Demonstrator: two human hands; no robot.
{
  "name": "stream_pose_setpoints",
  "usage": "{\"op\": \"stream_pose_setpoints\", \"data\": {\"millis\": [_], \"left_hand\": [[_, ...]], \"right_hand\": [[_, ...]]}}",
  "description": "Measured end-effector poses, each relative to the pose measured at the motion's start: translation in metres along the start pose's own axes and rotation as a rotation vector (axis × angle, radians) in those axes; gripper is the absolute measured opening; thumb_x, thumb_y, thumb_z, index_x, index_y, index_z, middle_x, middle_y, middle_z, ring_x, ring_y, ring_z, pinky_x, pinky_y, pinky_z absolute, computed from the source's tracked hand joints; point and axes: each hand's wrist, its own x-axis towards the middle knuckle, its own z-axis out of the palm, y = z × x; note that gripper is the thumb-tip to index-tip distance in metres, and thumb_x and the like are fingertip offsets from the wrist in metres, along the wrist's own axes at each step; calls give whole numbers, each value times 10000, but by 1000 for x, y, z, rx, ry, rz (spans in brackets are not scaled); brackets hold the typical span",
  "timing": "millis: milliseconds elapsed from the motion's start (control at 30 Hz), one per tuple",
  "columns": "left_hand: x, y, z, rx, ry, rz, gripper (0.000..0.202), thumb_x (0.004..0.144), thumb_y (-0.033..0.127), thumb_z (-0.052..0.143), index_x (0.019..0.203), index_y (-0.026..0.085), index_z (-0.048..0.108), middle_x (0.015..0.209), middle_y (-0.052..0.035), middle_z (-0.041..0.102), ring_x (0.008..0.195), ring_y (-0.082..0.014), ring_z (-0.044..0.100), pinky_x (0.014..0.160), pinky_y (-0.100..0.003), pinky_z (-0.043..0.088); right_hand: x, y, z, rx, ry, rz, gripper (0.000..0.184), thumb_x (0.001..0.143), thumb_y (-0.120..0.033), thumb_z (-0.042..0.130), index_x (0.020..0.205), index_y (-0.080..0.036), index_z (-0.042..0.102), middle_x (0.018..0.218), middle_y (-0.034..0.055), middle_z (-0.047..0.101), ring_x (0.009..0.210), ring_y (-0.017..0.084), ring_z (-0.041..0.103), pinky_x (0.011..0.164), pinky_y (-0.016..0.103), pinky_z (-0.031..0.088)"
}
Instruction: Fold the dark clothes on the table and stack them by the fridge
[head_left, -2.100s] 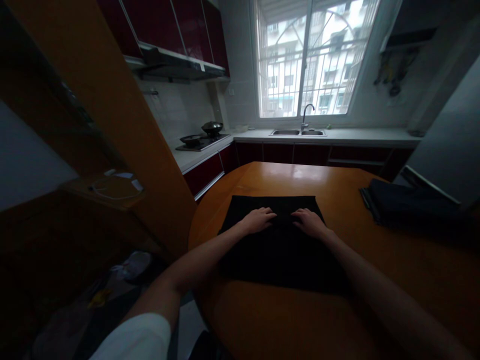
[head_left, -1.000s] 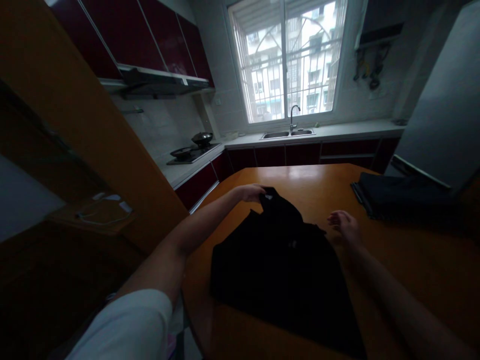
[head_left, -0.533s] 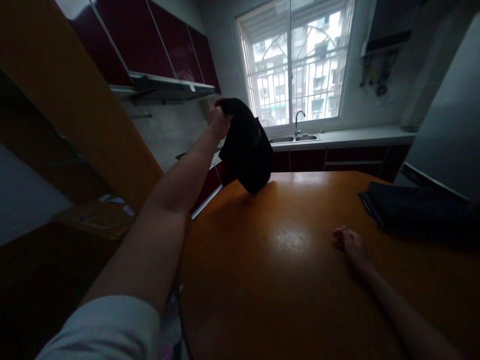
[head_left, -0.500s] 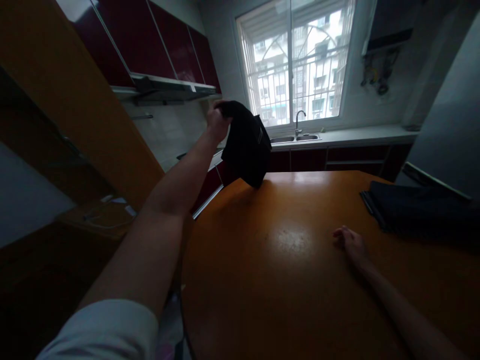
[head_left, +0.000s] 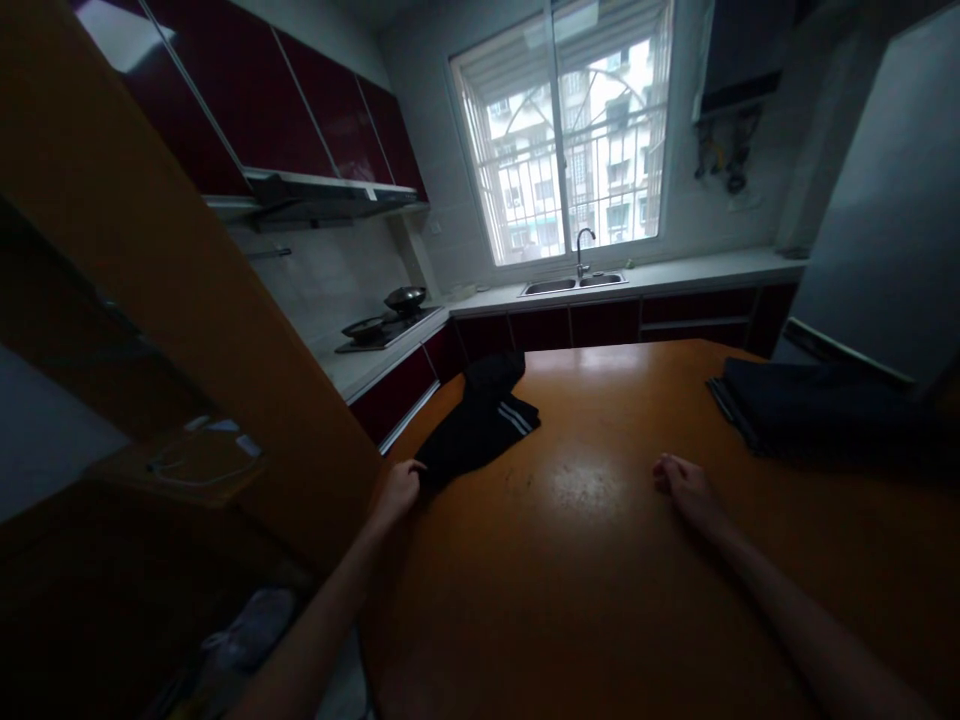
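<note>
Here, black garment [head_left: 480, 425]: lies crumpled on the tabletop [head_left: 585, 600] at 10 o'clock, white stripes facing up.
Left hand [head_left: 397, 490]: at the tabletop edge, 9 o'clock; fingertips meet the black garment's near corner; cannot tell whether it grips.
Right hand [head_left: 681, 485]: rests on the tabletop toward 2 o'clock, fingers curled in, holding nothing.
Folded dark stack [head_left: 810, 410]: far 2 o'clock edge, well apart from the black garment.
</note>
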Motion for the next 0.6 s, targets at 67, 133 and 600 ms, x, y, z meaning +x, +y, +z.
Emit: {"op": "stream_pose_setpoints", "data": {"millis": [67, 133, 600], "left_hand": [[-9, -16, -11, 327, 15, -2, 233, 740, 234, 562, 881, 165, 735, 1342, -178, 611, 1415, -436, 368, 1130, -651, 283], [-5, -20, -8, 723, 6, 108, 330, 799, 270, 542, 1039, 159, 739, 1475, -186, 505, 1441, -438, 332, 1128, -654, 283], [88, -36, 131, 1017, -187, 405, 514, 967, 365, 375, 1444, 268, 541, 1570, -140, 419, 1463, -384, 335, 1089, -698, 306]], "right_hand": [[1, -3, 1, -76, -7, -31, 446, 885, -597, 453, 758, -206, 628, 744, 66, 677, 684, 225, 654, 629, 312, 469], [1, -7, 1, -195, -4, -66, 426, 894, -567, 441, 721, -217, 610, 710, 57, 665, 669, 221, 631, 625, 306, 441], [-3, -33, 7, -364, 102, -123, 244, 896, -303, 498, 730, -194, 641, 704, 24, 668, 681, 169, 609, 636, 246, 417]]}}
